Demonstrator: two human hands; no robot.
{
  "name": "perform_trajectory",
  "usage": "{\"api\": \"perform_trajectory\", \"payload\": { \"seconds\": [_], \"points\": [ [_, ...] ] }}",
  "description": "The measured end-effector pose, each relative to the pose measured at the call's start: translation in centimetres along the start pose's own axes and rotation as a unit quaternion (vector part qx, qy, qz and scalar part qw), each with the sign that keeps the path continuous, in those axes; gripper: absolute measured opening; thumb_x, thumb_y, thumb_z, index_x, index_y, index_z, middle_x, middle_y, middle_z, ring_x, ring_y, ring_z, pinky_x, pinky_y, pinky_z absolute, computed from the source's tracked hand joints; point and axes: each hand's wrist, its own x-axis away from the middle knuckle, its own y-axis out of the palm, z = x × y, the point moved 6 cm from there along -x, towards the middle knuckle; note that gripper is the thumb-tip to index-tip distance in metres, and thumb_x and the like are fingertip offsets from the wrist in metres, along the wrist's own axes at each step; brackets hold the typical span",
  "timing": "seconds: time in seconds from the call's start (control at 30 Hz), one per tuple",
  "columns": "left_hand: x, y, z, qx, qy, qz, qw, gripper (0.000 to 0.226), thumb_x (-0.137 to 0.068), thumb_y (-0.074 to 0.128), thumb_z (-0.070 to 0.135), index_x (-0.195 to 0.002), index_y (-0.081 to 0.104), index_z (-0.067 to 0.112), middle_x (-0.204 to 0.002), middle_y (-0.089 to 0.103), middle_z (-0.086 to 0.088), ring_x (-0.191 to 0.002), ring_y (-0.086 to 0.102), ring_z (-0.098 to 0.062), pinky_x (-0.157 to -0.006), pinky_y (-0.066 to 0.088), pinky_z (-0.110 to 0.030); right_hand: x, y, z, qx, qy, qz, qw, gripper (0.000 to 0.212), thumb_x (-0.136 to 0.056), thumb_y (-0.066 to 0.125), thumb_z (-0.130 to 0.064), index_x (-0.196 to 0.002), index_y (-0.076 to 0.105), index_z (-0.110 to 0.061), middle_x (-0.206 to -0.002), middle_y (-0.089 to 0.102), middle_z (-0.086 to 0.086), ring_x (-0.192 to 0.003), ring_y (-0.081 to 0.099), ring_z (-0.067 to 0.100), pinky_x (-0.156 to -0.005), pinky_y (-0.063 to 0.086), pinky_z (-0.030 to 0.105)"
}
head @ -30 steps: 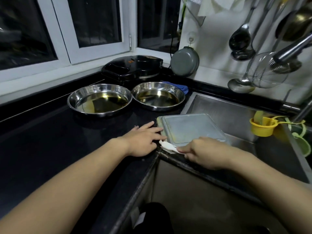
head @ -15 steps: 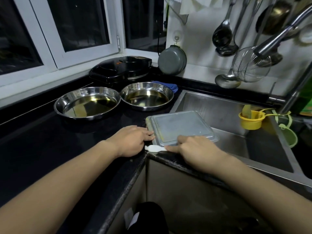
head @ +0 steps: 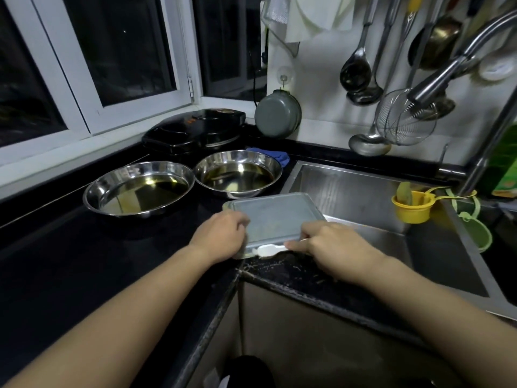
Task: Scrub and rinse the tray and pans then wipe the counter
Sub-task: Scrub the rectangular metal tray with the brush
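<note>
A grey rectangular tray point(head: 275, 215) lies flat over the near left corner of the sink point(head: 361, 191). My left hand point(head: 221, 238) grips its left edge, fingers curled over the rim. My right hand point(head: 334, 246) holds the tray's near right corner, thumb lying along a white plastic scraper point(head: 268, 250) that rests against the near edge. Behind the tray, two round steel pans point(head: 137, 189) point(head: 237, 173) with an oily film stand side by side on the black counter point(head: 56, 247).
A blue cloth point(head: 280, 157) lies behind the right pan, a black electric griddle point(head: 195, 130) farther back. A yellow cup point(head: 411, 210) and green cups point(head: 477, 233) hang in the sink's right side. The faucet point(head: 447, 68), ladles and a strainer hang above.
My left hand slid from the counter onto the tray's left edge and curled over it. My right hand moved from the scraper to the tray's near right corner.
</note>
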Motion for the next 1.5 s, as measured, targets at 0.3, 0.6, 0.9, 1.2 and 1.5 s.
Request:
{"api": "perform_trajectory", "payload": {
  "seconds": [0.3,0.6,0.9,1.2,1.5],
  "points": [
    [0.4,2.6,-0.3,0.009,0.021,-0.061,0.998,0.045,-0.111,0.032,0.035,-0.154,0.041,0.032,-0.168,0.021,0.004,-0.151,0.028,-0.019,-0.119,0.021,-0.027,3.3,1.7,6.8,0.045,0.026,0.002,0.999,0.046,-0.085,0.077,-0.028,-0.128,0.067,-0.042,-0.087,0.059,-0.004,-0.078,0.063,0.024,-0.063,0.047,0.033],
    [0.9,2.4,-0.3,-0.043,0.021,-0.069,0.996,0.045,-0.110,0.026,0.031,-0.153,0.037,0.039,-0.170,0.016,0.010,-0.154,0.023,-0.014,-0.124,0.019,-0.046,-1.4,0.7,-1.2,-0.014,-0.036,0.043,0.998,0.036,-0.102,0.041,-0.032,-0.123,0.070,-0.034,-0.088,0.056,0.001,-0.083,0.055,0.027,-0.072,0.038,0.034],
    [1.4,0.2,-2.8,-0.105,0.006,-0.078,0.991,0.040,-0.102,0.039,0.024,-0.139,0.048,0.038,-0.162,0.036,0.006,-0.147,0.034,-0.020,-0.121,0.023,-0.046,6.7,-0.4,8.7,0.022,0.110,0.010,0.994,0.054,-0.092,0.069,-0.018,-0.137,0.057,-0.045,-0.091,0.052,-0.012,-0.089,0.061,0.019,-0.069,0.048,0.033],
    [0.5,3.3,1.2,-0.081,-0.059,0.009,0.995,0.046,-0.102,0.028,0.042,-0.145,0.034,0.027,-0.142,0.038,-0.014,-0.136,0.037,-0.034,-0.114,0.032,-0.051,7.9,-0.3,3.9,-0.145,0.223,-0.027,0.964,0.034,-0.100,0.055,-0.031,-0.132,0.065,-0.036,-0.135,0.065,-0.005,-0.128,0.056,0.020,-0.105,0.045,0.031],
    [0.0,4.2,0.8,-0.097,-0.065,-0.096,0.989,0.059,-0.106,0.006,0.047,-0.163,-0.003,0.036,-0.172,-0.009,-0.004,-0.157,-0.011,-0.026,-0.127,-0.002,-0.052,3.9,1.3,3.2,-0.175,0.363,-0.032,0.915,0.033,-0.092,0.051,-0.021,-0.118,0.071,-0.020,-0.115,0.070,0.009,-0.105,0.063,0.033,-0.090,0.054,0.038]
  ]
}}
